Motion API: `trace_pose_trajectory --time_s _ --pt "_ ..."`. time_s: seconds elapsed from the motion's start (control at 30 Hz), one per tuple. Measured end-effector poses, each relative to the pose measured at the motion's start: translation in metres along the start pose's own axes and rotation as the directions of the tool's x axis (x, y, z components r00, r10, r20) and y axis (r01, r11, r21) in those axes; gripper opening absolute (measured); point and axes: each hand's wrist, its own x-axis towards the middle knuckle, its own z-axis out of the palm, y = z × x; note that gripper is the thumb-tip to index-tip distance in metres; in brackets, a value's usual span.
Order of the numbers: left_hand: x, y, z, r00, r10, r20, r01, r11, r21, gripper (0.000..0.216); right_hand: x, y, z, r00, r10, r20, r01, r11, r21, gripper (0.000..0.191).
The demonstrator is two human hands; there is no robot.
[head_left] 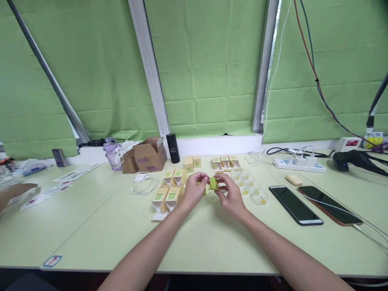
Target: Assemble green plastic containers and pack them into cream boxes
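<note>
A small yellow-green block-like piece (213,183) sits at the fingertips of my right hand (232,196), whose fingers are closed on it. My left hand (194,189) is just to its left, with thumb and forefinger pinched together; what lies between them is too small to make out. More of the same green shows below the left fingers. Small open cardboard boxes (171,196) with green labels stand left of my left hand. Beyond my right hand are several clear plastic cups (260,197) with yellow bits inside.
Open-flapped boxes (225,162) and a black cylinder (172,148) stand at the back, near a brown carton (150,155). Two phones (295,205) and a power strip (300,164) with cables lie right. Another person's hand (18,192) reaches in at far left.
</note>
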Motion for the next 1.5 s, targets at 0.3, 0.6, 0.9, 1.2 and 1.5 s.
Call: trace_pose_trajectory --time_s 0.3,0.6,0.9,1.2,1.5 --pt "-0.017 -0.012 0.010 1.000 -0.007 0.028 0.011 0.993 -0.119 0.030 0.001 0.001 -0.002 0.999 0.037 0.002 -0.038 0.999 0.017 0.045" --pt "-0.022 -0.017 0.008 0.999 -0.018 0.049 0.025 0.991 -0.131 0.028 -0.003 0.004 -0.001 0.999 0.011 0.045 -0.011 1.000 0.009 0.048" --pt "-0.024 -0.015 0.006 0.996 -0.043 0.073 0.053 0.988 -0.147 0.032 -0.002 0.003 0.002 0.996 0.085 0.039 -0.088 0.994 0.067 0.041" --pt "-0.023 -0.015 0.005 0.997 -0.038 0.062 0.047 0.988 -0.150 0.031 -0.002 0.002 0.003 0.994 0.107 0.034 -0.109 0.989 0.097 0.040" --pt "-0.022 -0.015 0.001 0.998 -0.054 0.028 0.057 0.986 -0.154 0.029 0.000 0.003 0.001 0.993 0.121 0.005 -0.121 0.985 0.123 0.039"
